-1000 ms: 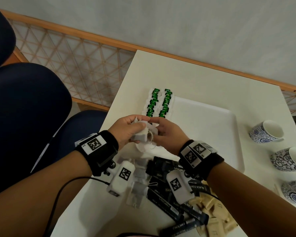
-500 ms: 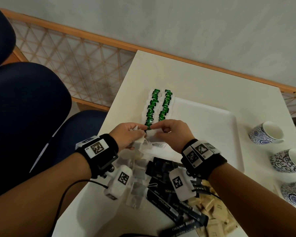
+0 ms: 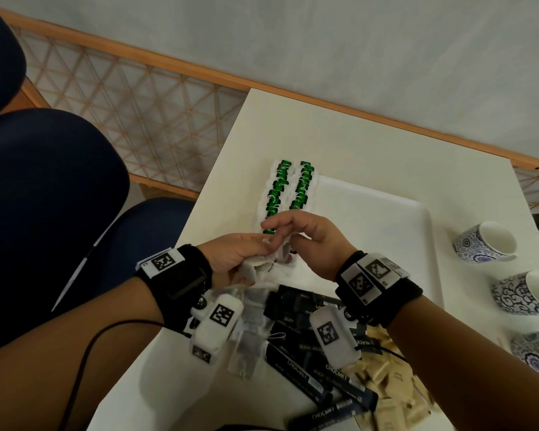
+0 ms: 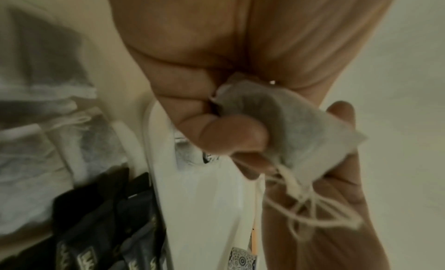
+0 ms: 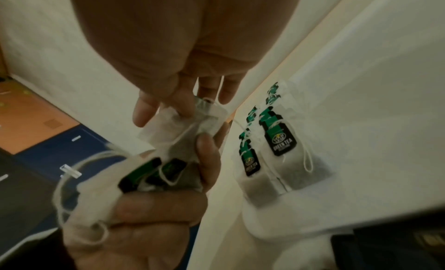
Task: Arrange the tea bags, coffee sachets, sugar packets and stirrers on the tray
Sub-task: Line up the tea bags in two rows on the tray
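Note:
My left hand (image 3: 255, 256) grips a small bunch of tea bags (image 3: 259, 269) over the near-left corner of the white tray (image 3: 386, 231). The left wrist view shows its fingers (image 4: 231, 139) curled round a tea bag (image 4: 289, 125), with strings dangling below. My right hand (image 3: 282, 241) meets it from the right. In the right wrist view its thumb and fingers (image 5: 147, 110) pinch the top of one tea bag (image 5: 207, 120) in the bunch (image 5: 154, 171). Two rows of green-tagged tea bags (image 3: 290, 194) lie along the tray's left side.
Loose tea bags (image 3: 249, 346), black coffee sachets (image 3: 308, 362) and beige sugar packets (image 3: 392, 390) are heaped on the table under my wrists. Three blue-patterned cups (image 3: 486, 244) stand to the right of the tray. A blue chair (image 3: 44, 197) is at the table's left edge.
Both hands stayed together at the tray's near-left corner. My right hand's fingers shifted on the bunch, and its index finger is now lifted above the pinched bag.

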Available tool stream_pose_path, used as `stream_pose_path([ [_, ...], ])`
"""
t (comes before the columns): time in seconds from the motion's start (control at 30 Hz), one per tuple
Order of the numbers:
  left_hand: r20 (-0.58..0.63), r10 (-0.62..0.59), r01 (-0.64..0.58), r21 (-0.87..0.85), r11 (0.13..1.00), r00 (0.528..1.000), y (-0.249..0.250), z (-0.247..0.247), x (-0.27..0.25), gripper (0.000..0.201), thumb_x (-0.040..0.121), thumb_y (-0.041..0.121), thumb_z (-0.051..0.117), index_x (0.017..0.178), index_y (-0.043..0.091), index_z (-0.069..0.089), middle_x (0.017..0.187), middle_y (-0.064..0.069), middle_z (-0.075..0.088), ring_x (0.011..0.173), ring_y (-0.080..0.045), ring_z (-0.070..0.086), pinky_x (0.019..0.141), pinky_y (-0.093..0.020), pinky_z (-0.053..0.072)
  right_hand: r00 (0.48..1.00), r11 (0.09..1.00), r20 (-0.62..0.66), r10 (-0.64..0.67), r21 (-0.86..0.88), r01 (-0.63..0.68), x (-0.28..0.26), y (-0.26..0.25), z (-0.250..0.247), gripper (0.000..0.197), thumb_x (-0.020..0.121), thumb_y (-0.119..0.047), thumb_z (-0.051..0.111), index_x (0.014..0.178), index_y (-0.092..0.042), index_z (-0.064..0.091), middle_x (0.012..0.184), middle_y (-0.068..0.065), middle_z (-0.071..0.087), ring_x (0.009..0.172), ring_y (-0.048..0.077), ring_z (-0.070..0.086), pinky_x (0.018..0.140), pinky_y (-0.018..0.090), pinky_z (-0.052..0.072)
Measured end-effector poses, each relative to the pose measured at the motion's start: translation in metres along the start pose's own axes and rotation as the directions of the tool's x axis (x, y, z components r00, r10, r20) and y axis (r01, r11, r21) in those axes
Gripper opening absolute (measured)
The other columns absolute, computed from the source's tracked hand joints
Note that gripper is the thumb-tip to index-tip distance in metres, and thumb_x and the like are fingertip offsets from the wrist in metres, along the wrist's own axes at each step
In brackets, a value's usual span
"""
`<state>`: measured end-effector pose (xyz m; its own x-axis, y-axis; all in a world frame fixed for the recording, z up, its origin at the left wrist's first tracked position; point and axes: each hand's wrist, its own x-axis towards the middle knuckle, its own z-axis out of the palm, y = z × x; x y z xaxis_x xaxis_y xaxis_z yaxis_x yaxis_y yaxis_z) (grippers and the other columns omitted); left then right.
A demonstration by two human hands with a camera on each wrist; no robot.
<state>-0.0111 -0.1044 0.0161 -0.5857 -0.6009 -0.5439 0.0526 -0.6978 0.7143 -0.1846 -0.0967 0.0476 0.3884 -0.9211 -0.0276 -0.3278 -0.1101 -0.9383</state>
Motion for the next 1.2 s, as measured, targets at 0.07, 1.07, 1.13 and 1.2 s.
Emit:
stream_pose_path([
  [0.07,0.02,0.032,-0.033,0.018,0.999,0.999,-0.002,-0.003,0.003,0.012,0.074,0.018,0.071,0.085,0.016,0.075,0.077,-0.002,0.068,0.058,-0.01,0.054,0.049,-0.018,0.043,1.0,0.995,-0.012,-0.025,0.092,0.026,0.001,0.0,0.0,0.063,0.071,0.031,0.029,0.106,-0.01,0.061,0.075,0.01,0.065,0.079,0.028,0.061,0.078,0.017,0.049],
  [1.07,-0.633,0.225,-0.3,-0.012,0.954,0.74,0.017,-0.041,-0.014,0.014,0.092,0.006,0.056,0.09,0.018,0.062,0.082,-0.004,0.06,0.061,-0.014,0.052,0.04,-0.016,0.04,0.932,0.873,-0.047,0.36,-0.334,-0.355,0.01,0.016,0.012,0.015,0.087,-0.019,0.065,0.099,-0.022,0.073,0.079,-0.009,0.065,0.074,0.006,0.057,0.062,0.006,0.04],
  [1.13,-0.643,0.227,-0.31,-0.017,0.951,0.732,0.021,-0.042,-0.014,0.014,0.091,0.005,0.057,0.09,0.018,0.062,0.082,-0.004,0.06,0.06,-0.013,0.052,0.04,-0.017,0.04,0.924,0.858,-0.046,0.379,-0.358,-0.369,0.013,0.019,0.015,0.016,0.087,-0.019,0.065,0.101,-0.022,0.073,0.078,-0.01,0.064,0.077,0.006,0.057,0.066,0.011,0.04],
  [1.2,-0.641,0.223,-0.309,-0.023,0.951,0.734,0.024,-0.043,-0.014,0.014,0.091,0.005,0.057,0.09,0.018,0.062,0.08,-0.004,0.06,0.059,-0.013,0.052,0.041,-0.017,0.04,0.916,0.838,-0.053,0.398,-0.386,-0.386,0.017,0.023,0.016,0.019,0.088,-0.02,0.064,0.105,-0.022,0.072,0.075,-0.014,0.061,0.074,0.005,0.055,0.066,0.012,0.039],
])
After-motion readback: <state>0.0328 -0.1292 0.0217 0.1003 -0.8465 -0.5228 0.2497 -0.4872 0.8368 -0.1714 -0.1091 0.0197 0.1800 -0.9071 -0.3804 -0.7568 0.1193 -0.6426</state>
